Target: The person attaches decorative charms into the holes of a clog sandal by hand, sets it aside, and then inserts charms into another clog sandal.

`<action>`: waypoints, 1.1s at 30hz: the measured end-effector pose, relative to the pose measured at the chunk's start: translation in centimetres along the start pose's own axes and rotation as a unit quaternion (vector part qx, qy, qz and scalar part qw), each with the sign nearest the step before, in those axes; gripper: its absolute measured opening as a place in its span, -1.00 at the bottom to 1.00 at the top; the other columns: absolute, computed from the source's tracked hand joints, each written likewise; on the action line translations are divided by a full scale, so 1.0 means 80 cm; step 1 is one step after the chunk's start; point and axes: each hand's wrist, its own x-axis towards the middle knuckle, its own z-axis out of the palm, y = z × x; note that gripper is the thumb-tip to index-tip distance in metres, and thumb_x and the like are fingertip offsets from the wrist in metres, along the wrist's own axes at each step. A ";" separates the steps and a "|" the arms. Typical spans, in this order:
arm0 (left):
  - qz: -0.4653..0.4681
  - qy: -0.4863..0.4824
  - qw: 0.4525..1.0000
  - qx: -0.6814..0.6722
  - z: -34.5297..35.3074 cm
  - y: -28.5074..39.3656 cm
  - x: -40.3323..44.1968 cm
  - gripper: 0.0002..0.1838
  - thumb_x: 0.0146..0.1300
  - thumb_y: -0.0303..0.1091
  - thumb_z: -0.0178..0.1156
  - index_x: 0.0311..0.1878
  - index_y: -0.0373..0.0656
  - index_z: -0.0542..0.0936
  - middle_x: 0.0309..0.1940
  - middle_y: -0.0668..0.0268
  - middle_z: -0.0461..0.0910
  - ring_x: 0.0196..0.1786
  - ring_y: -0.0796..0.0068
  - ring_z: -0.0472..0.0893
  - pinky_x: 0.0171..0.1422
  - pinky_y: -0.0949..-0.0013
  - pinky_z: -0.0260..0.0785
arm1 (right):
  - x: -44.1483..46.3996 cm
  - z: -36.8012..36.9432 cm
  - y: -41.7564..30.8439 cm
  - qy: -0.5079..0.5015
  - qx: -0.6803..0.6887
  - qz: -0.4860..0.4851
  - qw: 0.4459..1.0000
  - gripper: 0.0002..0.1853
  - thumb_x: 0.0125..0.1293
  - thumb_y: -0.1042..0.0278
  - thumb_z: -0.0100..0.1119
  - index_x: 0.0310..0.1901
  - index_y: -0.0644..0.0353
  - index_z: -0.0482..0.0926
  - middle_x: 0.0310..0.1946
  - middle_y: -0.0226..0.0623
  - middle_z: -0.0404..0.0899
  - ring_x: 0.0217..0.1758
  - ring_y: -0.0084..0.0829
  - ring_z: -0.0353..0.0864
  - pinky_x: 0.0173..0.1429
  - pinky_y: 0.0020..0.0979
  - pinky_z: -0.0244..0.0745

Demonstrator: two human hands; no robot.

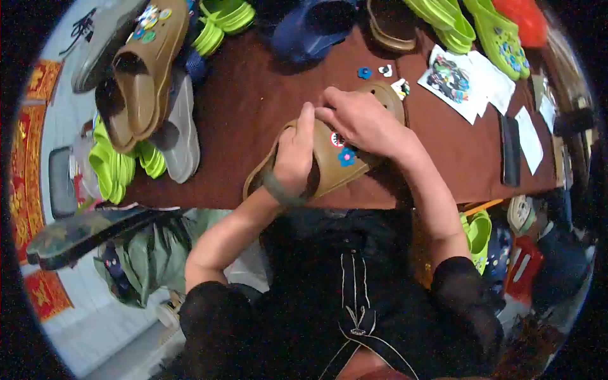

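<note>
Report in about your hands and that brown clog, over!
Left hand at the opening of the brown clog, right hand over its top. Blue flower charm and round charm visible on it. Loose charms beyond; nothing seen blocking either hand.

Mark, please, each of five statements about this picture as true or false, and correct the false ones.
1. The left hand is against a brown clog. True.
2. The wrist band is worn on the right arm. False: the band is on the left wrist.
3. A blue flower charm with a pink centre is on this clog. True.
4. The table is covered in bright green. False: its cover is reddish brown.
5. All the charms are fixed on shoes. False: a small blue charm lies loose on the cover, beyond the right hand.
</note>
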 end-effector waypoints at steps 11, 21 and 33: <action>-0.012 0.011 0.999 0.038 0.012 0.007 -0.008 -0.43 0.50 0.00 -0.32 -0.12 -0.33 0.54 -0.19 0.09 0.61 -0.10 0.32 0.63 -0.01 0.28 0.52 | -0.016 0.006 0.010 0.060 0.026 -0.080 0.995 -0.76 0.25 0.21 0.13 -0.26 0.25 0.49 -0.38 -0.05 0.57 -0.24 0.01 0.57 -0.13 -0.06 0.44; 0.027 0.027 0.997 0.064 -0.008 -0.003 0.007 -0.55 0.47 -0.06 -0.17 -0.23 -0.25 0.54 -0.29 0.15 0.62 -0.24 0.37 0.63 -0.07 0.30 0.51 | -0.029 0.034 0.004 0.201 -0.080 -0.111 0.970 -0.78 0.20 0.31 0.23 -0.20 0.21 0.48 -0.37 -0.20 0.49 -0.25 -0.17 0.50 -0.12 -0.22 0.38; 0.023 0.029 0.999 0.024 -0.016 0.008 0.001 -0.61 0.45 -0.13 -0.09 -0.02 -0.30 0.51 -0.13 0.18 0.61 -0.12 0.39 0.62 0.03 0.29 0.48 | -0.074 -0.007 0.014 0.257 0.012 -0.038 0.966 -0.78 0.24 0.32 0.22 -0.15 0.22 0.48 -0.31 -0.11 0.55 -0.23 -0.09 0.57 -0.18 -0.21 0.49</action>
